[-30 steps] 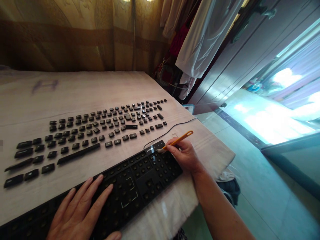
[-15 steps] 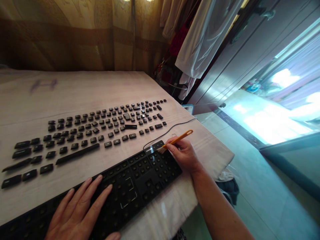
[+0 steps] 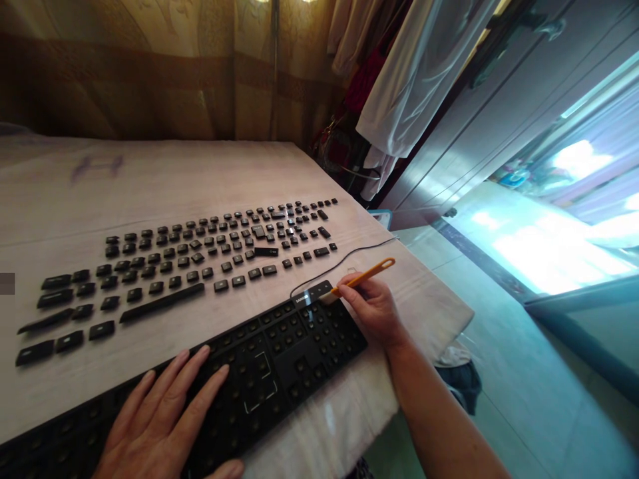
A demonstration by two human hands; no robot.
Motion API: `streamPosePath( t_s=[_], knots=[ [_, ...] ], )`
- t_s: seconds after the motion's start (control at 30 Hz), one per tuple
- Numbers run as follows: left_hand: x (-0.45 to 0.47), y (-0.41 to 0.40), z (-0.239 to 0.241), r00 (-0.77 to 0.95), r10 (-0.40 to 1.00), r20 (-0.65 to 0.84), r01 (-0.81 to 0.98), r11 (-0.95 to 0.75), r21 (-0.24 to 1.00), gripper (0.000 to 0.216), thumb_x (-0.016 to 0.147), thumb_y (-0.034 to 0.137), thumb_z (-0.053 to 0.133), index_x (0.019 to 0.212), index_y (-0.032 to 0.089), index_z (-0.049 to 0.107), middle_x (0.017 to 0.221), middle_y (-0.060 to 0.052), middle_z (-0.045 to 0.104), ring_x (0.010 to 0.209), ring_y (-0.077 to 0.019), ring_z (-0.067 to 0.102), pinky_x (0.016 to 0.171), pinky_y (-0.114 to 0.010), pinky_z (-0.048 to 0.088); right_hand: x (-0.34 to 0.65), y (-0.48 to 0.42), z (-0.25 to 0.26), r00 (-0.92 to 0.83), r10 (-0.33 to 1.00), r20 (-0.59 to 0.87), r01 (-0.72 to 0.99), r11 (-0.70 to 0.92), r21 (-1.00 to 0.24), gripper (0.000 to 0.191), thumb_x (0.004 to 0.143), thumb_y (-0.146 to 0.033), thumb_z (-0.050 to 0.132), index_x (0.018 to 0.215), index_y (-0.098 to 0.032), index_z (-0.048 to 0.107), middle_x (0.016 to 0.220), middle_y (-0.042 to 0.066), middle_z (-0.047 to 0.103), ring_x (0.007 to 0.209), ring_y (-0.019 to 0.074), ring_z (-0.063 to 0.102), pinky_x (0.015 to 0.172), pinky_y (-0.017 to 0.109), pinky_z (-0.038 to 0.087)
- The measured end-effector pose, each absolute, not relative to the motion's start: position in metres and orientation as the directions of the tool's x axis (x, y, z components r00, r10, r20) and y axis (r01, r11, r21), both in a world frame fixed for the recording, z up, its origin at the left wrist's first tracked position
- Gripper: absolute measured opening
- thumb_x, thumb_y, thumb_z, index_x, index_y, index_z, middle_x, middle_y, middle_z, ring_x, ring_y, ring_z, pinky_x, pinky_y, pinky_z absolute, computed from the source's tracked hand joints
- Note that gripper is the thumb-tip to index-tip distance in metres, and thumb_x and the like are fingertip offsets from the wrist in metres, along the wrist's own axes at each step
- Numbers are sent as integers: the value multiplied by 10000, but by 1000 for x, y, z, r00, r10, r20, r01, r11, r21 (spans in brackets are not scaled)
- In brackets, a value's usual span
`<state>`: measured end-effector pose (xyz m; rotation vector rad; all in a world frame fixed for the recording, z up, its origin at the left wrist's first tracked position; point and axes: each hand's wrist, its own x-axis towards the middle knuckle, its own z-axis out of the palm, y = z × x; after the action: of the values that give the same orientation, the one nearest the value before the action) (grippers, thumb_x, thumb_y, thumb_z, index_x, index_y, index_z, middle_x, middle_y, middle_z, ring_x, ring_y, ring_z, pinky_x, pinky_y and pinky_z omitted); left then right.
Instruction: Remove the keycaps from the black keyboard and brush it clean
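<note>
A black keyboard with its keycaps off lies at a slant along the table's near side. Across its left half rests my left hand, palm down with the fingers spread. My right hand pinches a brush with an orange handle that has a hole at its end. The pale bristles touch the keyboard's far right part, by the printed label strip. Beyond the keyboard, the loose black keycaps are laid out in rows, with the long space bar in the nearest row.
A pale cloth covers the table. The keyboard's thin cable runs off the right edge. Behind hang a brown curtain and white clothes. A door and tiled floor are to the right.
The view has shifted slightly, moving everything a little to the right. The brush has tilted or slid slightly at the keyboard's far right part. My left hand stays on the keyboard.
</note>
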<state>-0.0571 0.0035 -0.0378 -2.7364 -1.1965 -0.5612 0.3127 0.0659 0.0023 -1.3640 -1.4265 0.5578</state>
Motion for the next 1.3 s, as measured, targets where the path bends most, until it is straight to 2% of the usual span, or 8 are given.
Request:
streamPosePath(
  t_s=[0.17,0.33,0.63,0.77,0.9,1.0,1.1,1.3],
  knots=[
    [-59,4,-41,605,711,359,742,-667,67,871,772,766,604,1509,325,463,1580,-78,479,1406,-377,479,1229,-517,245,315,66,4,168,950,264,325,200,-924,128,807,-336,723,768,-215,714,696,13,718,595,165,650,569,279,552],
    [-61,6,-46,628,669,399,718,-695,34,919,764,765,625,1529,285,452,1576,-102,482,1410,-366,479,1257,-483,201,316,69,4,290,923,252,197,200,-960,135,789,-355,750,783,-223,721,703,4,714,574,147,637,561,266,560],
    [-53,6,-24,619,667,414,728,-685,17,906,794,720,601,1575,332,355,1567,-70,498,1330,-347,573,1112,-475,450,309,70,5,255,962,97,159,57,-986,361,681,-535,830,739,-192,736,662,18,700,531,140,599,519,262,518],
    [-62,8,10,584,716,382,746,-659,95,804,873,672,577,1569,341,347,1502,-47,578,1291,-300,612,1072,-431,495,312,70,1,287,957,39,101,10,-995,424,615,-581,873,726,-192,746,618,10,688,496,125,567,481,243,479],
    [-133,38,37,265,875,405,916,-360,178,538,944,607,463,1409,347,537,1399,-31,658,1266,-299,619,1128,-461,444,315,72,-8,317,948,-9,40,-23,-999,516,521,-627,913,741,-185,763,632,35,722,545,158,632,497,244,496],
    [-204,70,49,-38,956,290,997,17,77,589,904,632,420,1292,237,622,1364,-129,657,1258,-397,595,1082,-571,457,317,74,-15,332,942,-44,4,-48,-999,575,459,-653,925,740,-176,768,636,45,730,550,171,651,497,249,504],
    [-249,99,51,-262,960,103,965,264,-3,701,812,665,546,1285,153,616,1402,-229,594,1286,-488,543,1034,-614,466,316,75,-17,339,940,-45,-8,-45,-999,582,440,-642,934,743,-172,774,640,45,733,547,169,649,501,251,503],
    [-259,133,34,-384,921,-58,919,388,74,684,684,674,691,1153,176,674,1163,-241,702,1112,-483,651,865,-519,534,313,75,-12,356,932,-61,-21,-58,-998,587,388,-619,951,726,-173,776,622,33,725,562,161,648,512,240,494]
  ],
)
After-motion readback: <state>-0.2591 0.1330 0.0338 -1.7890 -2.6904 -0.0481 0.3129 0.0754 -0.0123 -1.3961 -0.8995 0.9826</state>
